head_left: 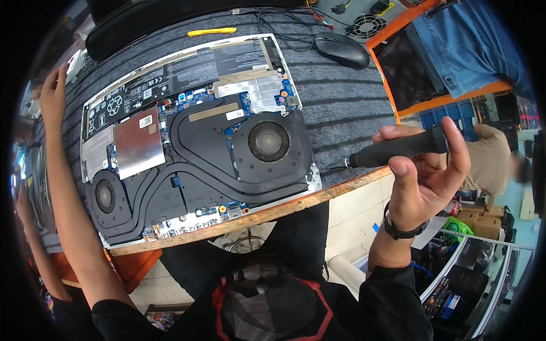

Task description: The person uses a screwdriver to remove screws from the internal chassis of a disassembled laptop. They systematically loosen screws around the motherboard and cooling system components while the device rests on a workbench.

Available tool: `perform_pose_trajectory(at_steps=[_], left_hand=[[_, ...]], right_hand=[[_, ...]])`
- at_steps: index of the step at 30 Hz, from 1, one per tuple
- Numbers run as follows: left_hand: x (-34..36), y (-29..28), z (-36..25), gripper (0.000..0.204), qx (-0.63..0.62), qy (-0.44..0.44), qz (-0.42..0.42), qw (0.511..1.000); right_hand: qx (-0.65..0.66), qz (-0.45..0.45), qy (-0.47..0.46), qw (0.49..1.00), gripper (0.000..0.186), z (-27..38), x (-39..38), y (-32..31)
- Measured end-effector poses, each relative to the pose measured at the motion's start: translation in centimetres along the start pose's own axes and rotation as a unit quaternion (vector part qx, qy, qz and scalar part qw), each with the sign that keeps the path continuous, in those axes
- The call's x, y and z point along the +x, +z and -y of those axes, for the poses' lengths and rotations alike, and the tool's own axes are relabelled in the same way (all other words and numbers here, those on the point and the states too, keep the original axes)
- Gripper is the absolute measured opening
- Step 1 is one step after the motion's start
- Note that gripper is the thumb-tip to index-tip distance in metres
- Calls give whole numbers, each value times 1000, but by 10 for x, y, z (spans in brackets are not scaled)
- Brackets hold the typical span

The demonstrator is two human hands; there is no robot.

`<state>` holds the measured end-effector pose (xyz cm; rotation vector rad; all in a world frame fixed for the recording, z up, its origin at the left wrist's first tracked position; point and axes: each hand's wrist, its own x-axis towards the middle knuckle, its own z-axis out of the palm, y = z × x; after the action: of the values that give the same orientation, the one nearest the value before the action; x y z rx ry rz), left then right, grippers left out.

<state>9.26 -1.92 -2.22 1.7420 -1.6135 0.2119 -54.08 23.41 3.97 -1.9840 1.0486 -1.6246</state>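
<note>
An opened laptop [199,142] lies bottom side up in front of me. Its black battery [182,77], two fans [269,142] and dark heat pipes show. In my right hand [424,176] is a black cordless screwdriver [395,150], held sideways between thumb and fingers. Its thin bit points left, close to the laptop's near right corner; whether it touches, I cannot tell. My left hand [54,94] is stretched out beyond the laptop's left side, fingers extended and somewhat apart. A white object [75,65] lies right beside its fingertips.
The laptop rests on a grey ribbed mat [347,102] with a wooden front edge [341,190]. Behind it lie a yellow pry tool [212,32], a black mouse [341,50] and cables. Other people are near: blue denim [472,45], a beige shirt [492,159], an arm [37,244] at left.
</note>
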Motion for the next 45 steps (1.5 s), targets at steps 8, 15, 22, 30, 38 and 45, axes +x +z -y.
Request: perform_pose_trajectory(at_steps=[8,15,22,30,38,45], left_hand=[[-10,-5,-30,48,6,22,-35,999],[-12,1,-33,45,3,17,-58,998],[-15,-2,-43,45,-5,33,-62,998],[-12,3,-40,47,-11,39,-64,997],[-8,-4,-33,41,-7,42,-38,998],[-10,-3,-37,41,-13,47,-39,998]], right_hand=[[21,-49,24,998,76,5,-1,9],[4,-38,-5,999,72,4,19,35],[20,42,-55,997,70,-8,54,84],[27,81,-50,995,68,-15,59,100],[32,84,-44,995,67,-18,56,104],[-51,129,-113,984,69,-9,62,104]])
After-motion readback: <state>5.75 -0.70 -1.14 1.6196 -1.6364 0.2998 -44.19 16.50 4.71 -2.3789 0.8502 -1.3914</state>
